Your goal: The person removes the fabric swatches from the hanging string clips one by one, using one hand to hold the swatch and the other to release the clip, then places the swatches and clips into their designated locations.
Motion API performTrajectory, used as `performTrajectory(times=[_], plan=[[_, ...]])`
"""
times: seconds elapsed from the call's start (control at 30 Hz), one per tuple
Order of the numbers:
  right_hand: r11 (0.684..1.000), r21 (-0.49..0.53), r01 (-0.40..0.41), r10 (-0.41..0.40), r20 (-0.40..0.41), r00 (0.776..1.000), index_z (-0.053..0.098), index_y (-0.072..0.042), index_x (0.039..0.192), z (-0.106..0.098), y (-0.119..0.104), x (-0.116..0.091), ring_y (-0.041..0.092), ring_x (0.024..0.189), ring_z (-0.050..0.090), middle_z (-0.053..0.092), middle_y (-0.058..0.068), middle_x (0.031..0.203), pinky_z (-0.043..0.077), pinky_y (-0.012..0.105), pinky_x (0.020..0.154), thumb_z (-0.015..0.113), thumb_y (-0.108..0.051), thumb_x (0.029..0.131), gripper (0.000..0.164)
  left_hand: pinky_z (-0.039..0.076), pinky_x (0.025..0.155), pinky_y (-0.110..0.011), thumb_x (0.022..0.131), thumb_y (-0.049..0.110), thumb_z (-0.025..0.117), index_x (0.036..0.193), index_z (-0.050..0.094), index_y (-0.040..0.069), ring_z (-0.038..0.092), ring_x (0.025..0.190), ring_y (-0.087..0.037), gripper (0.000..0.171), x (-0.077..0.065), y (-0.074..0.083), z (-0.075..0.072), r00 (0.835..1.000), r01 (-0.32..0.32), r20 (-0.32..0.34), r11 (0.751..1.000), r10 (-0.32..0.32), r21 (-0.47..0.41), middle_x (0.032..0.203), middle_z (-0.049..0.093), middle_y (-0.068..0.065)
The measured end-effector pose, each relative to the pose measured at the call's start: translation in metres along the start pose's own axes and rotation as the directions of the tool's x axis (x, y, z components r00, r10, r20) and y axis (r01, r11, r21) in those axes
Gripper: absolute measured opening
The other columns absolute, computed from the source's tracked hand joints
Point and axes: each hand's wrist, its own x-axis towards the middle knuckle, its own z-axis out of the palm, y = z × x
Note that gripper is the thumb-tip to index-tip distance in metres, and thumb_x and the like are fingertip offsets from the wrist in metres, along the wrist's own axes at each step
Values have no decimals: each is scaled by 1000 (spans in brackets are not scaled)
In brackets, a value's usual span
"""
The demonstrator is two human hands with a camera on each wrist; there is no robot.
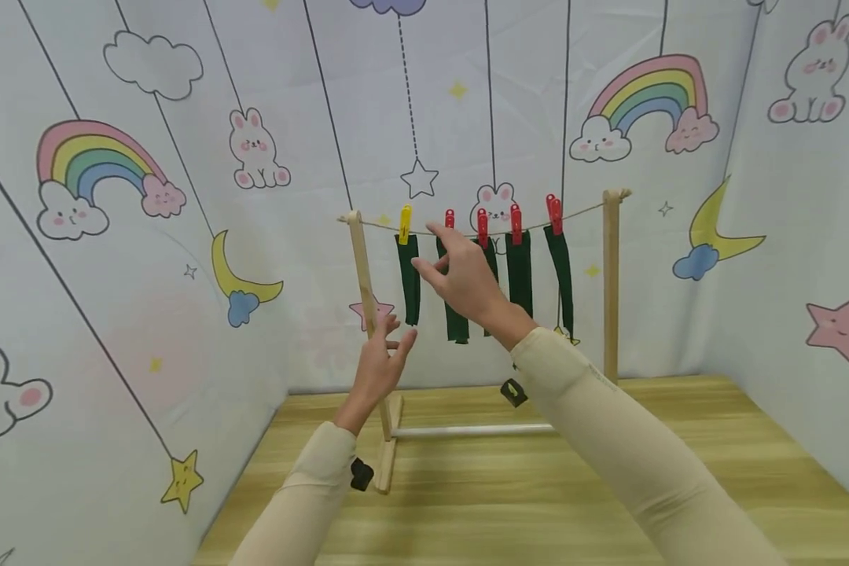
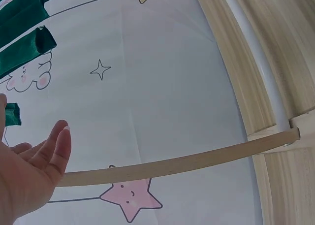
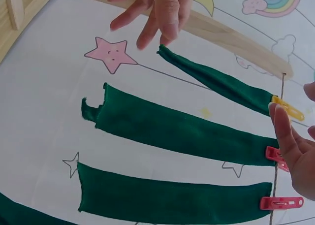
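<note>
Dark green cloth strips hang from a string (image 1: pixel 580 212), clipped by a yellow clothespin (image 1: pixel 406 226) at the left and several red clothespins (image 1: pixel 516 225) farther right. My left hand (image 1: pixel 378 368) is held, fingers loosely spread, just below the leftmost strip (image 1: pixel 409 283). A fingertip lies close to that strip's lower end (image 3: pixel 165 51); whether they touch I cannot tell. Nothing is in my right hand (image 1: pixel 472 284), raised in front of the second strip (image 3: pixel 187 124) with thumb and fingers apart. It covers part of that strip in the head view. The yellow clothespin is beside its fingers.
Two wooden posts (image 1: pixel 611 283) carry the string, joined low down by a white rod (image 1: pixel 467 431). The frame's left foot (image 1: pixel 385 469) rests on the wood-grain table (image 1: pixel 509 503). Behind stands a white backdrop (image 1: pixel 311 259) printed with rainbows, rabbits and stars.
</note>
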Motion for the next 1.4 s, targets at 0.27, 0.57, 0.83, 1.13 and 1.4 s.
performTrajectory(times=[0.27,0.57,0.83,1.13,1.4], plan=[[998,-2,-57,57,32,998,38,1,150,3,-3,15,19,73,68,48,17,148,57,29,75,68,-20,97,65,57,83,-45,104,40,54,148,41,4,70,100,-31,59,9,3,4,997,69,41,990,-64,-127,140,56,-18],[969,178,-169,163,48,985,31,0,153,17,-8,32,19,64,68,64,17,117,55,26,60,64,-20,100,66,53,62,-26,105,36,53,147,39,-1,71,86,-34,57,20,10,8,995,101,40,955,-94,-279,141,53,-24],[933,244,-264,255,71,964,30,-2,153,22,-10,43,23,71,71,57,18,134,57,26,61,59,-20,103,62,53,63,-33,107,27,50,150,31,-7,68,84,-44,58,30,24,3,992,112,84,945,-90,-308,141,50,-30],[893,249,-375,358,110,927,28,-4,155,23,-13,49,25,70,70,42,14,154,56,26,61,54,-27,105,60,52,73,-35,106,24,52,145,44,-3,63,63,-38,48,36,16,7,999,23,30,961,-15,-275,125,62,-28],[839,335,-428,413,119,903,33,-5,153,25,-19,55,22,68,69,46,15,150,53,24,58,52,-26,106,55,46,56,-22,104,10,55,136,53,-4,57,54,-24,35,39,26,2,1000,-3,-11,947,-1,-321,115,65,-27]])
